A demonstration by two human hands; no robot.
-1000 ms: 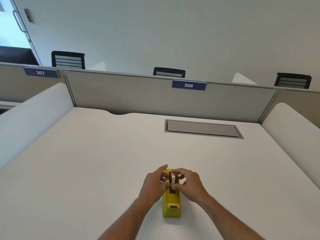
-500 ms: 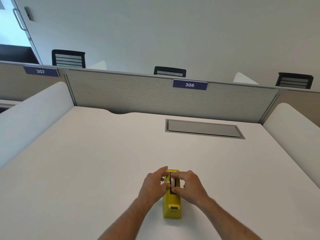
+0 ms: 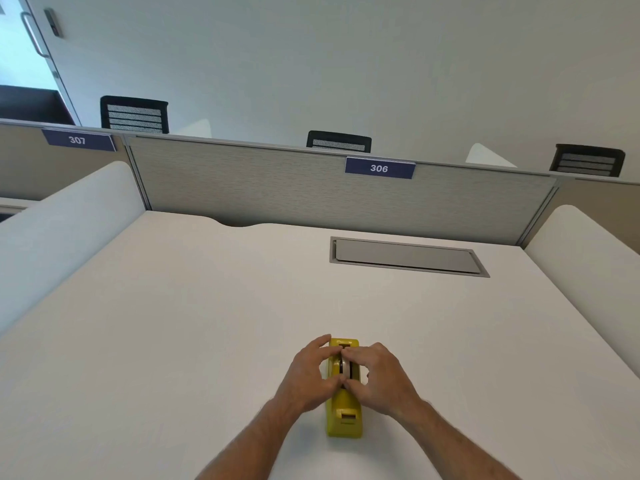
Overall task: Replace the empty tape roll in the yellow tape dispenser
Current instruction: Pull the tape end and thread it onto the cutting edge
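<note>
The yellow tape dispenser (image 3: 343,415) stands on the white desk (image 3: 173,341), its cutter end towards me. A pale tape roll (image 3: 343,366) sits upright in the dispenser's slot, mostly sunk between the yellow walls. My left hand (image 3: 308,379) wraps the dispenser's left side, its fingertips pinching the roll. My right hand (image 3: 381,379) covers the right side, thumb and fingers also on the roll. The roll's hub is hidden by my fingers.
A grey cable hatch (image 3: 405,256) is set flush in the desk at the back right. A fabric partition (image 3: 277,188) with a "306" label closes the far edge. White side screens (image 3: 62,216) rise on the left and right.
The roll stood above the dispenser between my fingers a second ago; it has gone down into the slot. Both hands have closed in tighter around the dispenser.
</note>
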